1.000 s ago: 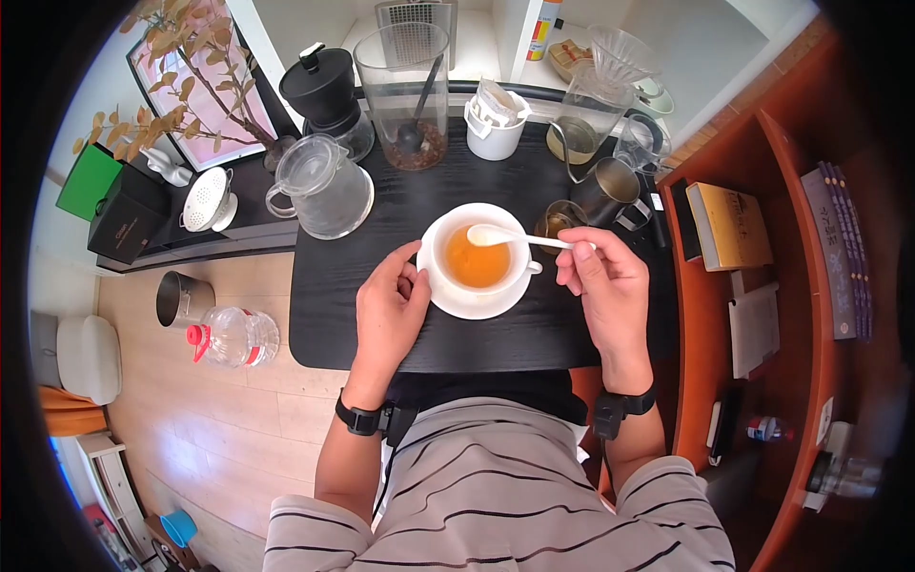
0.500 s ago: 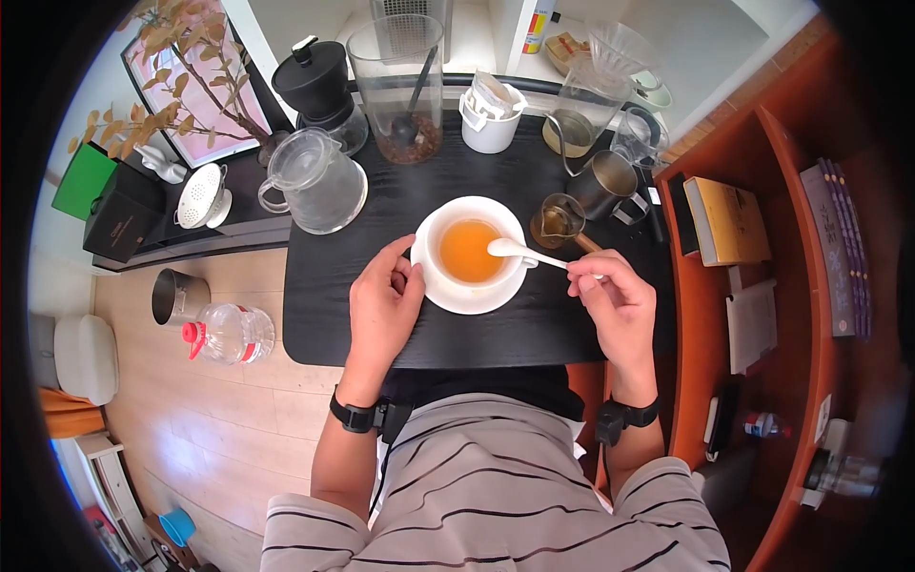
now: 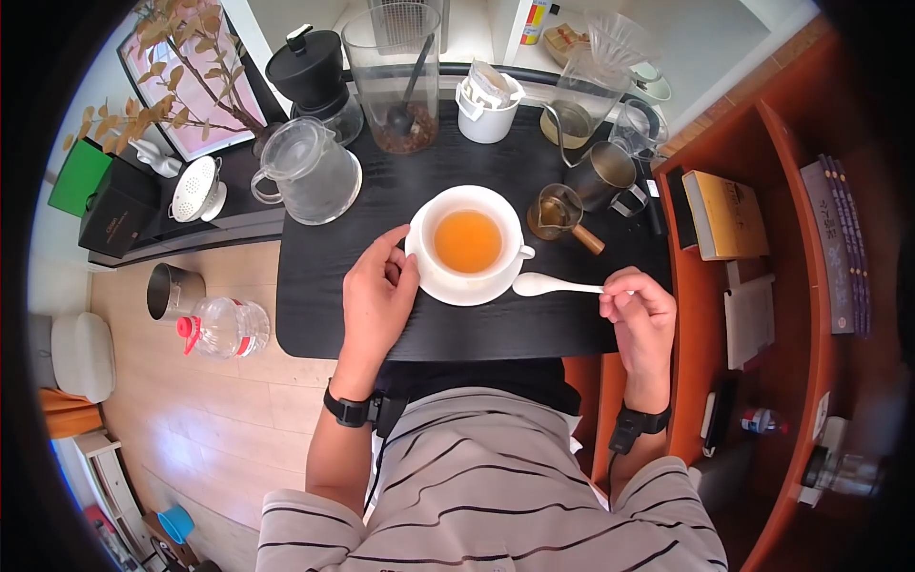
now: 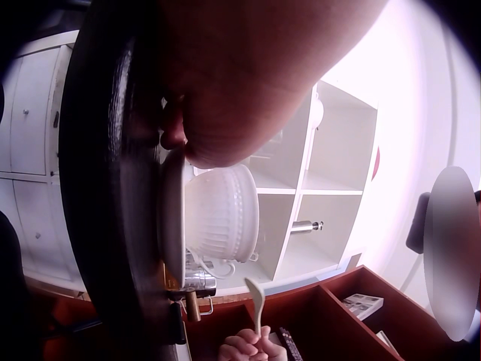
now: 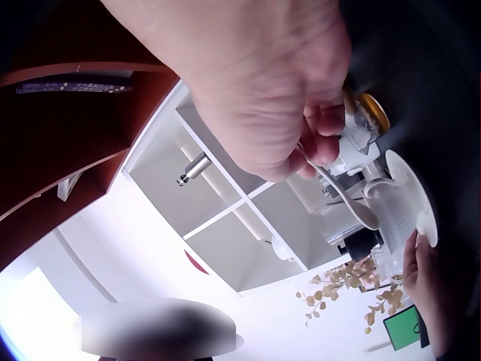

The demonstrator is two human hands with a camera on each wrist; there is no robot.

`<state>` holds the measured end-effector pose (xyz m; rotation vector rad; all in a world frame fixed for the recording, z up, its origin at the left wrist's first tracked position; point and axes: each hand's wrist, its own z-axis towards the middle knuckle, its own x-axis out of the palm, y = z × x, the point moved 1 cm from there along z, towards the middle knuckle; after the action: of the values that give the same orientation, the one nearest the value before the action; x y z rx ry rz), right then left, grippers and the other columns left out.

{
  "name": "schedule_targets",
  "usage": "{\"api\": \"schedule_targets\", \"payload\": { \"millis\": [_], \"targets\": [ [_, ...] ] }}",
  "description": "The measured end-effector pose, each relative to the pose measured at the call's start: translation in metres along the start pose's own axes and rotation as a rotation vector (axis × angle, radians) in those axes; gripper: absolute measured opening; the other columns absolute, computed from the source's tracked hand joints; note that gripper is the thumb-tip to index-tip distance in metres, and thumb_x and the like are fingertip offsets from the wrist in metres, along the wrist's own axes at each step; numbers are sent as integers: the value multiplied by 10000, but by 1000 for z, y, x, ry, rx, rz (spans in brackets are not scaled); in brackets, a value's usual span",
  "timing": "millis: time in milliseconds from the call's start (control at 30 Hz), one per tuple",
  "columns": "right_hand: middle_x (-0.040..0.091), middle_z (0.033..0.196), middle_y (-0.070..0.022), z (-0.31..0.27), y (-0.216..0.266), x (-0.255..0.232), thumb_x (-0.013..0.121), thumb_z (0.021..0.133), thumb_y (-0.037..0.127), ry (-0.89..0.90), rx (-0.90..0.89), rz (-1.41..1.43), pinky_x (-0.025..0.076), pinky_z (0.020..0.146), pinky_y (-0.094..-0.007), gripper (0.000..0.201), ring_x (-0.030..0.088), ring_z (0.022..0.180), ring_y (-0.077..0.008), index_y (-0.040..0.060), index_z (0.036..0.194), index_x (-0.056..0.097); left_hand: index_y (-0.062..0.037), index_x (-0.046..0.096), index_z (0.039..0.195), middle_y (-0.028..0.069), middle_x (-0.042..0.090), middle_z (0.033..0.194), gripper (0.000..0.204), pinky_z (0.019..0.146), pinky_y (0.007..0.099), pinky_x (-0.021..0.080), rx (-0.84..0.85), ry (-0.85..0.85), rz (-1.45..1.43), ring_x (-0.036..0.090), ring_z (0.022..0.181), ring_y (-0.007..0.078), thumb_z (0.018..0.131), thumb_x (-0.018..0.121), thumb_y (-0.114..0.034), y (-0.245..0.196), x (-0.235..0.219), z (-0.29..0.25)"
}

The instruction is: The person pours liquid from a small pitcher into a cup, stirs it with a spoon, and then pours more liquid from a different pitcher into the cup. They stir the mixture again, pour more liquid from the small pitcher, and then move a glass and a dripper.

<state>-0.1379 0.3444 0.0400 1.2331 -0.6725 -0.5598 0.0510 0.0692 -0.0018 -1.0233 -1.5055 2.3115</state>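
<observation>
A white teacup [image 3: 468, 241] of amber liquid stands on a white saucer [image 3: 467, 296] on the black table. My left hand [image 3: 379, 291] pinches the saucer's left rim between thumb and fingers; the left wrist view has this grip close against the cup's ribbed side [image 4: 225, 214]. Between thumb and fingertips my right hand [image 3: 642, 315] holds a white spoon [image 3: 558, 285] by its handle end. Its bowl points left, to the right of the saucer, and the left wrist view puts it raised off the table.
Behind the saucer's right side is a small glass pitcher [image 3: 556, 212] with a wooden handle, beside a metal pitcher [image 3: 602, 177]. A glass server [image 3: 310, 176], a coffee grinder [image 3: 307, 76], a tall glass jar [image 3: 393, 86] and a white mug [image 3: 488, 112] line the back. A bookshelf [image 3: 729, 315] borders the right.
The spoon has left the cup, moving right and toward the body with my right hand. My left hand keeps its place at the saucer's rim.
</observation>
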Motion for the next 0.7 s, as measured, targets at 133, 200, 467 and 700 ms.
{"api": "schedule_targets", "payload": {
  "millis": [133, 200, 467, 700],
  "targets": [
    [718, 987, -64, -6, -15, 1, 626, 1023, -22, -31, 75, -166, 469, 690, -240, 159, 652, 806, -109, -9, 1062, 779, 6, 719, 1307, 50, 651, 776, 388, 626, 292, 501, -4, 1, -8, 559, 622, 131, 919, 735, 10, 1, 1, 0],
    [722, 990, -50, -7, -22, 2, 631, 1026, -18, -31, 97, -178, 478, 704, -236, 162, 661, 825, -104, 1, 1072, 786, 4, 720, 1311, 48, 652, 779, 392, 628, 290, 500, -12, -2, 6, 555, 624, 127, 919, 735, 10, 1, 1, 0],
    [720, 972, -50, -1, -38, 6, 705, 998, -28, -54, 143, -303, 533, 740, -258, 122, 681, 849, -103, 1, 1101, 765, 9, 717, 1316, 44, 651, 782, 392, 632, 284, 501, -27, 9, -11, 555, 630, 118, 925, 730, 12, 2, 1, 0],
    [699, 964, -97, 8, -22, 12, 784, 922, -6, 61, -161, -916, 567, 736, -330, 201, 705, 838, -206, 23, 1120, 765, 13, 716, 1318, 43, 649, 783, 387, 634, 283, 504, -21, 5, -10, 557, 634, 113, 931, 726, 11, 1, 1, -1]
  ]
}}
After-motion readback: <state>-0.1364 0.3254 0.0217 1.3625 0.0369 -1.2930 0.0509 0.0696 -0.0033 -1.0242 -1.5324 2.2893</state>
